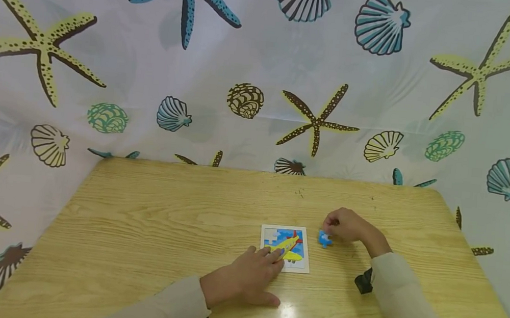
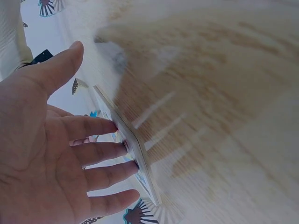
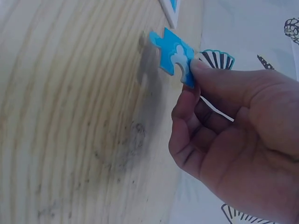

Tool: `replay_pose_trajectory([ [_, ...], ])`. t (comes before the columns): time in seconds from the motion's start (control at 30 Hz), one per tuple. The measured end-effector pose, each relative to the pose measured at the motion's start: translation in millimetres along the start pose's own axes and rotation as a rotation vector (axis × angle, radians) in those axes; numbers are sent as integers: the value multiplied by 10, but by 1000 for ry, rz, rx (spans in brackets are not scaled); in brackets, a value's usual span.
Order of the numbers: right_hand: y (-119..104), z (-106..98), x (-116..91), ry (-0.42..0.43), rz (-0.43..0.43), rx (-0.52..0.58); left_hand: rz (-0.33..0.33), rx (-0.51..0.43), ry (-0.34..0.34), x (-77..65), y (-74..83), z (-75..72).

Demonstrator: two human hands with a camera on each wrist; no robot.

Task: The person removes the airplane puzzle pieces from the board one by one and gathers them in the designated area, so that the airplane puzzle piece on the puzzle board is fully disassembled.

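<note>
A square jigsaw puzzle [image 1: 298, 264] in a white frame lies on the table, its picture a yellow and red airplane on blue sky. At its upper left a pale gap shows where the tray bottom is bare. My left hand [image 1: 255, 276] rests its straight fingertips on the puzzle's lower left part, thumb spread apart; in the left wrist view the fingers [image 2: 106, 151] reach over the frame's edge. Just right of the frame, my right hand [image 1: 345, 225] pinches a blue puzzle piece [image 3: 169, 50] with a white patch between thumb and finger, close over the table.
The wooden table [image 1: 162, 211] extends widely around the puzzle, with small dark marks near its back. A white cloth [image 1: 227, 59] printed with starfish and shells hangs behind and at both sides. A black strap mount [image 1: 364, 282] sits at the right wrist.
</note>
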State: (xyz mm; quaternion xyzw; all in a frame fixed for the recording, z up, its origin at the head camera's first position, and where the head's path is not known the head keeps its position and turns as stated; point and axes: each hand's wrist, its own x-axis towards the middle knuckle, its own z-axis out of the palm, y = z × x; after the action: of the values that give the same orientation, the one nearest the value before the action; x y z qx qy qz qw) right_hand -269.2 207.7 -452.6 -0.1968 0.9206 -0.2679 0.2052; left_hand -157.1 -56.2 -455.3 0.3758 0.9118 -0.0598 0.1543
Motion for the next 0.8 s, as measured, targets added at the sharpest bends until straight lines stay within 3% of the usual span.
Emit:
replay_pose_trajectory([
  [0.33, 115, -22, -70, -46, 8, -11, -4, 10, -3, -2, -1, 1],
  [0.8, 180, -16, -107, -40, 23, -23, -1, 10, -1, 7, -8, 17],
])
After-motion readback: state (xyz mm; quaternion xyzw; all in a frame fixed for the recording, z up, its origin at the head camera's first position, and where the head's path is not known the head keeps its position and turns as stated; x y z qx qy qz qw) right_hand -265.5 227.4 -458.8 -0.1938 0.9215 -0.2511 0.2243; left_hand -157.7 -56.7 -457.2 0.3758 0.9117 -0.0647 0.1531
